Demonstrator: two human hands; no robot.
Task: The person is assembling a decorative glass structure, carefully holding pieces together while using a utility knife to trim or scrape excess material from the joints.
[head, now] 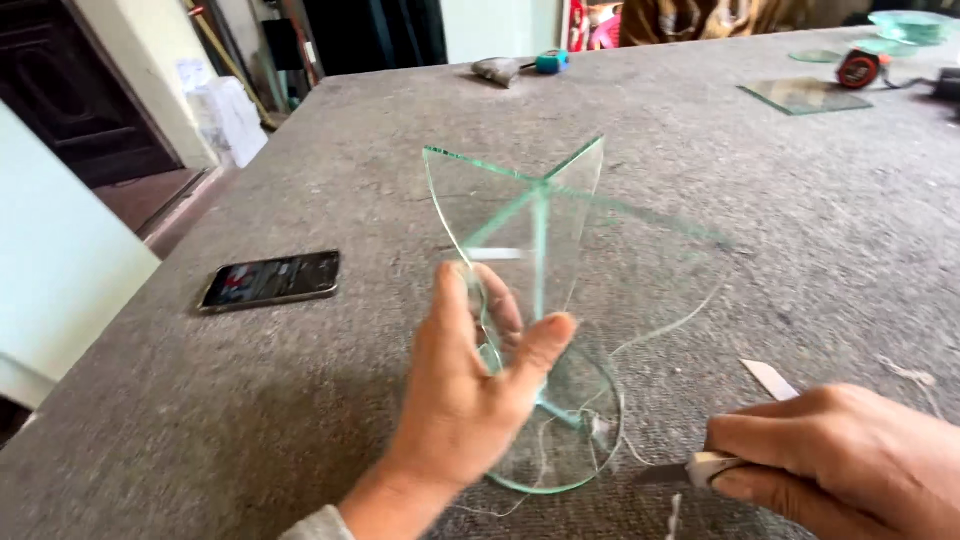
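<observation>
Head view, as I am logging it: left hand [470, 400] is gripping the glass piece [530, 300], standing upright on the grey table [300, 400]; right hand [840, 450] is pinching a small blade [700, 468] beside its round base. Phone [270, 280] is lying well apart.

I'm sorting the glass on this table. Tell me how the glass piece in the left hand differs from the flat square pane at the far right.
The glass assembly stands upright, steadied by the left hand; the square pane lies flat, untouched. The assembly joins several panels on a round base, with curved edges; the pane is one straight-edged sheet. The assembly is near, the pane far across the table. Both are clear, green-edged glass.
</observation>
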